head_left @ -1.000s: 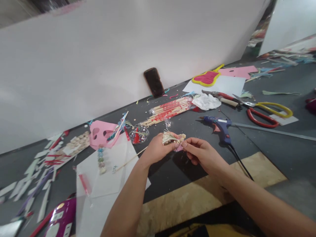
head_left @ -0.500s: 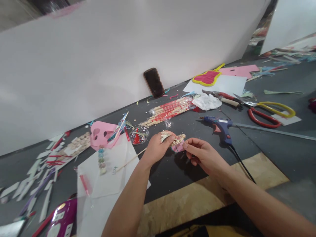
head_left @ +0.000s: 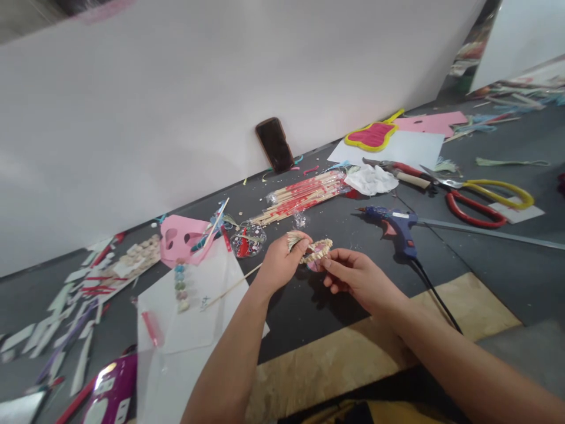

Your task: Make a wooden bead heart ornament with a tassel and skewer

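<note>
Between my hands, above the dark table, is a small pink craft piece with a cream beaded-looking edge (head_left: 318, 252). My left hand (head_left: 285, 259) pinches its left side, and a pale tassel (head_left: 295, 238) sticks out by the thumb. A thin wooden stick (head_left: 233, 287) slants down-left from beside that hand. My right hand (head_left: 357, 275) is closed, thumb and forefinger pinching the piece's lower right edge. A blue hot glue gun (head_left: 395, 227) lies right of my right hand. What the fingers cover is hidden.
Wooden sticks in red-patterned wrap (head_left: 302, 197) lie beyond my hands, with a phone (head_left: 274, 145) leaning on the white wall. Large scissors (head_left: 481, 197) and pliers (head_left: 404, 174) are at right. White paper (head_left: 189, 330), pink cutouts (head_left: 183, 235) and paper strips (head_left: 66, 318) cover the left.
The craft piece has tilted in my hands, so more of its cream edge and an opening in it show. My right hand has shifted slightly left. The things on the table stay put.
</note>
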`<state>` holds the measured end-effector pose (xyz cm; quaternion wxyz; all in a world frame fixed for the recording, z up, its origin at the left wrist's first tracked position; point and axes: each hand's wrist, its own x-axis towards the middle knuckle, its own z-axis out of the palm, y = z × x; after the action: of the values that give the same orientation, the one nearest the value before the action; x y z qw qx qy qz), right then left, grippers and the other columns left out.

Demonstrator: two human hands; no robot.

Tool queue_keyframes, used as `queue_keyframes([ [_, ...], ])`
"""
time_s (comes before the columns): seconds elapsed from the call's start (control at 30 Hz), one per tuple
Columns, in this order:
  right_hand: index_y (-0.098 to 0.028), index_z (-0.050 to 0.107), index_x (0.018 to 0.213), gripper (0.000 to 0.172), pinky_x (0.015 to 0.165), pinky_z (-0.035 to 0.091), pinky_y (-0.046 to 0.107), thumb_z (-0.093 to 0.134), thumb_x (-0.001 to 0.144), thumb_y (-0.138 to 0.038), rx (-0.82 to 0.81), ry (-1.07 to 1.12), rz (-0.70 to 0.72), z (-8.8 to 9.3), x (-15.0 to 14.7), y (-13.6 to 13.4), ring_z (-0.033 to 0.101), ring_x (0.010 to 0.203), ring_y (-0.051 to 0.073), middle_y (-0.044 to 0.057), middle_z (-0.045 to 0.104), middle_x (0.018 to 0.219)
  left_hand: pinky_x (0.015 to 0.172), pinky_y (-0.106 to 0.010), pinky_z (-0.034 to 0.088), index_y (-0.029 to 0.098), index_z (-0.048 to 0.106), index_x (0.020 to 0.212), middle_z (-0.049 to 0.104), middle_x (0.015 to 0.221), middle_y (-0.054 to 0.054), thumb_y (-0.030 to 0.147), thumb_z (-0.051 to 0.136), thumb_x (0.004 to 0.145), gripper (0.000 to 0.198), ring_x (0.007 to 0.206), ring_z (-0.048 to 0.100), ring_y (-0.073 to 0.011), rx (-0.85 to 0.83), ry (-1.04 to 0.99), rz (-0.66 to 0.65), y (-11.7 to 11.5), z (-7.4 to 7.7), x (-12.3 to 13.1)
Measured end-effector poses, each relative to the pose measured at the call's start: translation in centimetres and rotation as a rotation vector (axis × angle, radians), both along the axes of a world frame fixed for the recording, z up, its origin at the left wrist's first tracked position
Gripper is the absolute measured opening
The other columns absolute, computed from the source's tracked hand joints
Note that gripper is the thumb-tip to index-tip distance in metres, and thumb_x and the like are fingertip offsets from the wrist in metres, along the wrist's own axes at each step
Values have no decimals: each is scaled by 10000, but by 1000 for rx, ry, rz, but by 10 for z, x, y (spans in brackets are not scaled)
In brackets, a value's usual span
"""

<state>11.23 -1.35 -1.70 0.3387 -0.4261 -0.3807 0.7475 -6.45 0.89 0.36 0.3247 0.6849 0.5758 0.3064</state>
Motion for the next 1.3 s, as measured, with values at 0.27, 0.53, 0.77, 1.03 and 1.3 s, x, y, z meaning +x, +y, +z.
queue_keyframes([
  [0.27, -155, 621, 811, 243, 492, 444, 141, 722, 739, -364, -89, 124, -20, 4, 0, -4, 543, 558, 33, 3, 637, 799, 843, -297, 432, 243, 660, 890, 685, 902, 22, 284, 523, 851, 148, 894, 614, -168, -47, 70, -174, -3, 20, -11],
  [0.53, -156, 628, 835, 217, 525, 467, 131, 705, 755, -342, -94, 175, -51, 8, -5, -5, 566, 619, 41, 20, 638, 876, 882, -315, 424, 233, 658, 865, 684, 939, 17, 291, 631, 780, 106, 920, 608, -174, -81, 32, -181, -5, 23, -10],
  [0.77, -188, 601, 840, 191, 517, 479, 193, 593, 817, -378, 266, -255, -40, 5, -10, -13, 561, 563, 81, -23, 586, 701, 873, -300, 426, 230, 657, 862, 687, 925, 24, 273, 639, 766, 106, 915, 610, -170, -82, -3, -156, -3, 23, -10],
  [1.03, -227, 630, 898, 162, 575, 446, 227, 512, 873, -336, 663, -628, -26, 7, -7, -15, 588, 638, 128, -7, 650, 734, 868, -320, 430, 243, 664, 849, 683, 923, 19, 271, 646, 754, 101, 917, 601, -178, -78, 13, -147, -5, 19, -7],
  [1.3, -237, 637, 922, 158, 644, 430, 236, 489, 887, -284, 774, -707, -30, 7, -5, -19, 594, 682, 128, -9, 674, 795, 907, -362, 407, 277, 668, 865, 673, 957, 17, 288, 663, 755, 111, 944, 588, -190, 1, 134, -148, -9, 20, -4],
])
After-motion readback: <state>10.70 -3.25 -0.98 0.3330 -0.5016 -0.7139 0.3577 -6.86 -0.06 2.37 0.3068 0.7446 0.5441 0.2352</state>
